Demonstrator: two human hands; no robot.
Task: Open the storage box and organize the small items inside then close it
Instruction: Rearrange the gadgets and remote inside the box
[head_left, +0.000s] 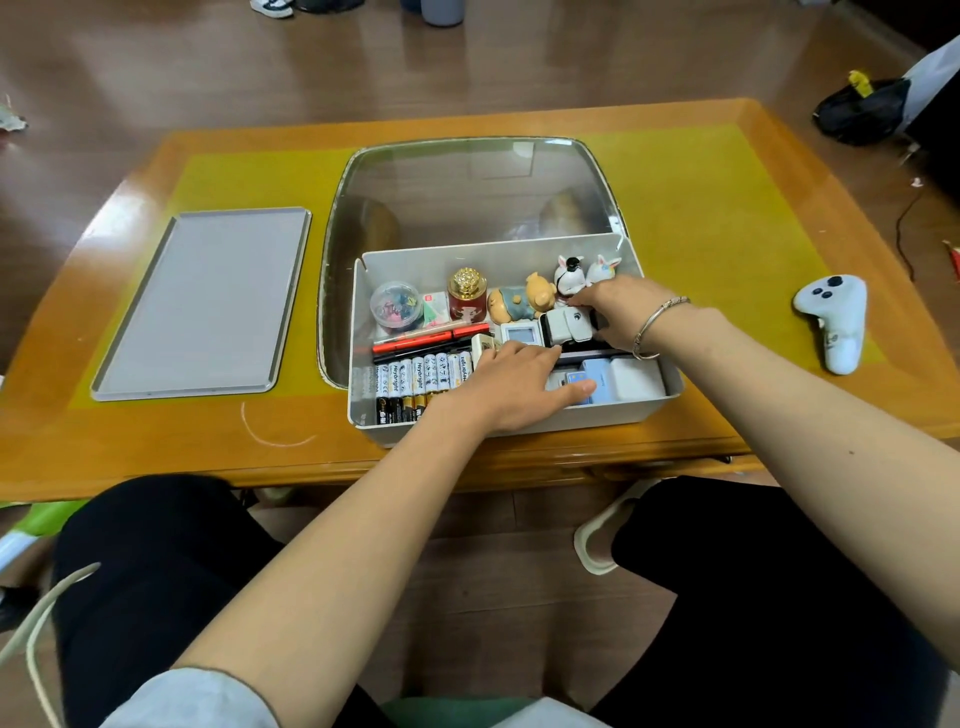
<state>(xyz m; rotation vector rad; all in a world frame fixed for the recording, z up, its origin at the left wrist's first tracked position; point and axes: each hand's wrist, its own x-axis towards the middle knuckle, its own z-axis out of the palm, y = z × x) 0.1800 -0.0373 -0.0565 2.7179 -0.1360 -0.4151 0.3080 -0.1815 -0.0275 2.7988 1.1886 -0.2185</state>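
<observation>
While the storage box (511, 415) sits open mid-table, left hand (511, 389) lies flat, fingers straight, on chargers at five o'clock; right hand (618, 312) grips a white-black gadget (563, 325).

I cannot see the right hand's (613, 312) fingertips; they sit behind the white-and-black gadget (563, 325) in the storage box (519, 421). The left hand (511, 387) covers the 3 o'clock end of the battery row (415, 376) and part of a pale blue case (597, 382). Battery print beyond the brand word is too small to read. Contents of the round clear tub (396, 310) are a coloured blur. At 12 o'clock a shoe (271, 7) and a grey cylinder (442, 11) are cut by the frame.
</observation>
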